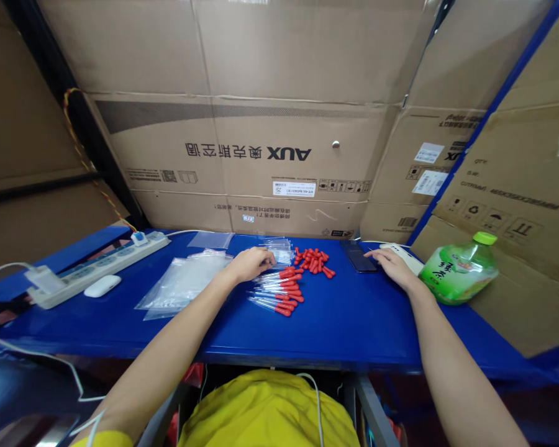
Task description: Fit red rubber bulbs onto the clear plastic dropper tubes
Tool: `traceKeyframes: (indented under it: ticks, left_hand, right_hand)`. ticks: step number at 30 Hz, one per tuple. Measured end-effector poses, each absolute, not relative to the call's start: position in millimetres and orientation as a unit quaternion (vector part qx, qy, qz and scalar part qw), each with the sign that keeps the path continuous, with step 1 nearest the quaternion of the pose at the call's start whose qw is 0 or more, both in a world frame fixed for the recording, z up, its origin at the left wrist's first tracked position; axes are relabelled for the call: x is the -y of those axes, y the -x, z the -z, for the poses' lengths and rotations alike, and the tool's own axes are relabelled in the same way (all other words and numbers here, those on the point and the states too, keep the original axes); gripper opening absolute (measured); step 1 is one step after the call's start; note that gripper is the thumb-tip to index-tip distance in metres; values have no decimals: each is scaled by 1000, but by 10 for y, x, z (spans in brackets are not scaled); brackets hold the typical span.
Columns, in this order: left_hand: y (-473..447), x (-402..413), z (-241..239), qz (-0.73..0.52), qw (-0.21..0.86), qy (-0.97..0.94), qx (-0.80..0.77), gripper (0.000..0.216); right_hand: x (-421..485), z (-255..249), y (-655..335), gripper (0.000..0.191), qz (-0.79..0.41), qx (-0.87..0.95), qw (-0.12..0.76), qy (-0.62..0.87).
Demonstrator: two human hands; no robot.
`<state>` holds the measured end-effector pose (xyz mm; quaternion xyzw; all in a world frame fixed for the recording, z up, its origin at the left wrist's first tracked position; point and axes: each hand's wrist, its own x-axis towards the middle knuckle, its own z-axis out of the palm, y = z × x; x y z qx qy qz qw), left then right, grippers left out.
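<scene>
My left hand (250, 264) rests on the table beside a heap of clear thin tubes (282, 249), its fingers curled together. What lies under those fingertips, if anything, is hidden. Just below it, droppers with red rubber bulbs (284, 297) lie in a loose row, bulbs toward the right. Loose red bulbs (314, 259) form a pile to the right of the tubes. My right hand (394, 266) is open, with its index finger stretched out at the edge of a dark phone (358, 256) lying flat.
Clear zip bags (186, 282) are stacked left of my left hand. A white power strip (102, 267) and an earbud case (102, 285) lie on the blue table (335, 332). A green bottle (463, 267) and a white object (406, 257) are at the right. Cardboard walls enclose the back.
</scene>
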<state>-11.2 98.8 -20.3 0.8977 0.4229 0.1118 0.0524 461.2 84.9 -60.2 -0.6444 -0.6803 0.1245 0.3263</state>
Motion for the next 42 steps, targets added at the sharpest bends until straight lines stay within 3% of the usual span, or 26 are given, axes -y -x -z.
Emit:
traceKeyframes:
  ticks: [42]
  left_hand:
    - [87, -970, 177, -125, 44, -894, -427, 15]
  right_hand:
    - [-808, 622, -4660, 40, -155, 707, 337, 602]
